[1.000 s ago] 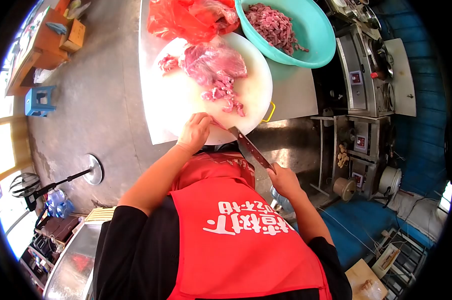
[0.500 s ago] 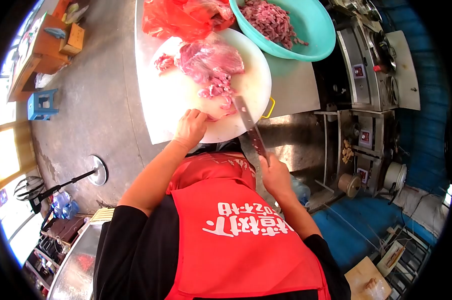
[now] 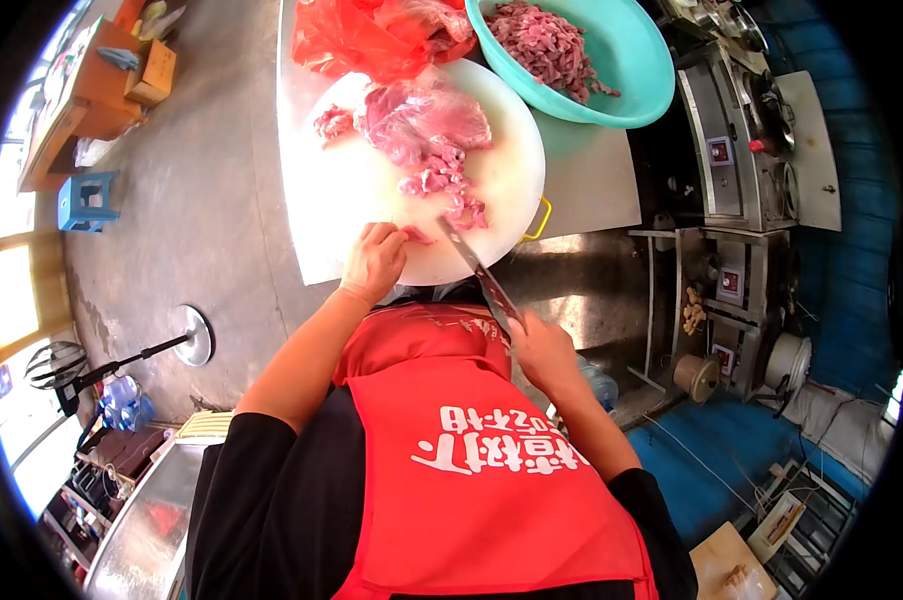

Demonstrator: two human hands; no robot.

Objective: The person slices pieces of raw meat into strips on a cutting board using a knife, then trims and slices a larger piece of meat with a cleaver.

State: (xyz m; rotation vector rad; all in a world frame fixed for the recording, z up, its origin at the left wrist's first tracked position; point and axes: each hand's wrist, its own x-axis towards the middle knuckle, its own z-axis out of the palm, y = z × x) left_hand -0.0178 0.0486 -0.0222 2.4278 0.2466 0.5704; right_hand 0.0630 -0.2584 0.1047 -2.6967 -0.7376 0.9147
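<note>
My left hand [image 3: 375, 262] rests at the near edge of the round white cutting board [image 3: 342, 190], its fingers curled down on a small strip of raw meat [image 3: 418, 236]. My right hand [image 3: 544, 350] is wrapped round the handle of a knife [image 3: 480, 268] with a long, wide blade. Its blade reaches over the board, tip just right of that strip, with bits of meat stuck to its side. Beyond the tip lie small cut pieces [image 3: 466, 210]. Farther back sits a large slab of raw meat [image 3: 427, 115], with a smaller lump [image 3: 334, 123] on its left.
A red plastic bag [image 3: 372, 40] with meat lies behind the board. At the back right stands a turquoise basin [image 3: 632, 75] holding cut meat strips [image 3: 542, 50]. A yellow handle [image 3: 542, 220] juts out beside the board. To the right are metal stoves [image 3: 717, 150].
The knife has swung left, its tip now closer to my left hand. The strip under my fingers now lies apart from the other pieces. My left hand has shifted slightly nearer to me.
</note>
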